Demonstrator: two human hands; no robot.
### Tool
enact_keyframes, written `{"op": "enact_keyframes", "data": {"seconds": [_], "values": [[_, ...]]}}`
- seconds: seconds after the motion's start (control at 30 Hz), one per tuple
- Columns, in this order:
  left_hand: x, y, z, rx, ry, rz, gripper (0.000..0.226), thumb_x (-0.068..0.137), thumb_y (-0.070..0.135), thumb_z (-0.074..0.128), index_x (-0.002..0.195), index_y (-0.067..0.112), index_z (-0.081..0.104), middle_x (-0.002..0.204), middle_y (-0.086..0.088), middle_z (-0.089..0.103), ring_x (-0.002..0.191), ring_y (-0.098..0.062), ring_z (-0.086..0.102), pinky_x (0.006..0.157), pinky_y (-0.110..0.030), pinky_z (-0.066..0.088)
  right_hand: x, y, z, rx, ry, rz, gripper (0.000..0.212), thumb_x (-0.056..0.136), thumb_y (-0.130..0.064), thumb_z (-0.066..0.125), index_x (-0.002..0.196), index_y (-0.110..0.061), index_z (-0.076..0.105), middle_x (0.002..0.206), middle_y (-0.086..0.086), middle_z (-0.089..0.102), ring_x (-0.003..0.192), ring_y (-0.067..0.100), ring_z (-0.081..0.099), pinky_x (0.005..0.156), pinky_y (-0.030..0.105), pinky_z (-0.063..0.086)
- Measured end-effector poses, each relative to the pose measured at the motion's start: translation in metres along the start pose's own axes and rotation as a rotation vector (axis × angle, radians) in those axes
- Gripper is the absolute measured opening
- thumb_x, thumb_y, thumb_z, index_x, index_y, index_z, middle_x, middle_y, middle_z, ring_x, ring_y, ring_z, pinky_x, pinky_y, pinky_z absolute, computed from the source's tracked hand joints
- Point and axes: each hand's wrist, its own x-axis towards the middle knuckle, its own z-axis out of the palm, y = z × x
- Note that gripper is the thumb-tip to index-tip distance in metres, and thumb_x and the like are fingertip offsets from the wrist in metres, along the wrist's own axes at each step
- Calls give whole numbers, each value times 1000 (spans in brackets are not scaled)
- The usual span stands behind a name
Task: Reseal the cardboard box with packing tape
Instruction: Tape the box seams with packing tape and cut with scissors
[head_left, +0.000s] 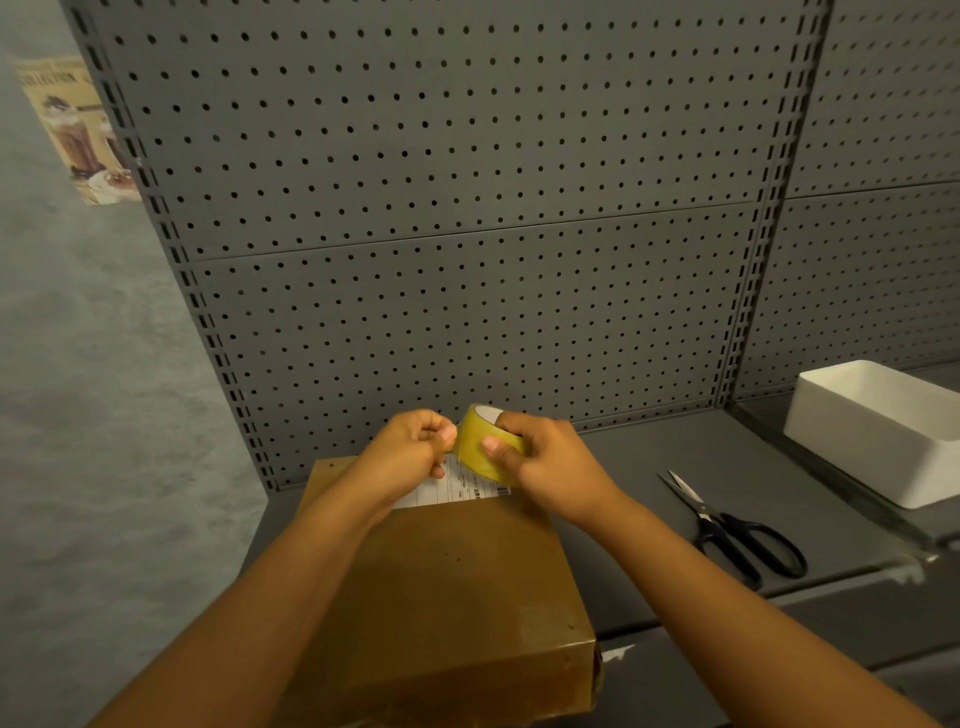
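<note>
1. The cardboard box (447, 587) is being kept closed on the grey shelf (649, 467), low in the centre of the view, its long axis running from 6 o'clock near the person towards 12 o'clock at the pegboard (467, 208). A white label (457, 488) is lying at its far end.

2. The roll of packing tape (480, 441) is being held just above that far end, at 12 o'clock from the box's middle.

3. The right hand (545, 462) is being clamped on the roll, thumb across its outer face and a finger through the core.

4. The left hand (410, 447) is being pinched shut at 9 o'clock of the roll, seemingly on the loose tape end; actual contact cannot be told.

5. Judged from this, the strip is yet to be drawn along the long axis towards 6 o'clock; both hands are equally near the far edge.

6. Black scissors (737, 530) are lying at 3 o'clock of the box, a white bin (878, 431) beyond at 2 o'clock.
</note>
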Motion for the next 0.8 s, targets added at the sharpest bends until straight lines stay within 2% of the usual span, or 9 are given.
{"op": "enact_keyframes", "data": {"seconds": [0.1, 0.17, 0.27, 0.37, 0.47, 0.53, 0.6, 0.8], "values": [[0, 1, -1, -93, 6, -69, 24, 98, 31, 48, 91, 10, 58, 77, -3, 54, 68, -13, 51, 72, -30, 50, 1, 2, -1, 37, -8, 7, 16, 96, -31, 55, 79, -28, 55, 72, -4, 57, 66, 16, 55, 59, 30, 42], [2, 1, -1, -1, 40, -62, 29, 93, 41, 54, 96, 13, 55, 78, -2, 56, 69, -14, 54, 73, -33, 52, 1, 2, -1, 44, -16, -4, 17, 95, -30, 56, 80, -24, 57, 73, -1, 59, 67, 18, 56, 62, 33, 44], [5, 0, 2, 101, 130, 6, 18, 92, 35, 60, 94, 18, 54, 77, 0, 58, 72, -17, 56, 71, -36, 50, 1, 3, 0, 38, -25, -11, 16, 95, -30, 57, 80, -23, 58, 72, -2, 58, 65, 15, 53, 61, 32, 43], [7, 1, 9, 217, 195, 80, 17, 94, 32, 57, 82, 19, 57, 73, 1, 57, 74, -17, 56, 66, -29, 43, 2, 3, -1, 70, -25, 6, 15, 95, -31, 56, 82, -24, 58, 72, -3, 58, 64, 13, 52, 60, 29, 42], [9, 3, 13, 265, 266, 118, 16, 93, 28, 59, 78, 20, 57, 81, -3, 58, 72, -15, 52, 60, -25, 38, 1, 2, -3, 101, -20, 17, 20, 95, -29, 56, 75, -28, 55, 68, -6, 55, 60, 10, 49, 57, 25, 39], [8, 6, 13, 177, 218, 81, 11, 93, 25, 58, 84, 19, 58, 83, -1, 61, 77, -15, 57, 71, -30, 49, -1, 2, -3, 104, -21, 22, 23, 95, -28, 56, 72, -30, 53, 67, -7, 54, 60, 9, 49, 58, 25, 39], [7, 8, 13, 71, 179, 38, 6, 94, 20, 57, 88, 19, 59, 85, -1, 63, 80, -16, 59, 81, -36, 51, -1, 1, -3, 82, -25, 19, 25, 95, -29, 56, 71, -32, 51, 66, -8, 53, 60, 9, 48, 58, 26, 38], [4, 10, 15, 49, 143, 17, 17, 95, 9, 48, 85, 18, 57, 79, 1, 57, 76, -14, 52, 78, -34, 48, 0, -2, -3, 29, -34, 19, 24, 96, -29, 55, 73, -24, 52, 65, -4, 52, 58, 11, 45, 55, 27, 35]]}}
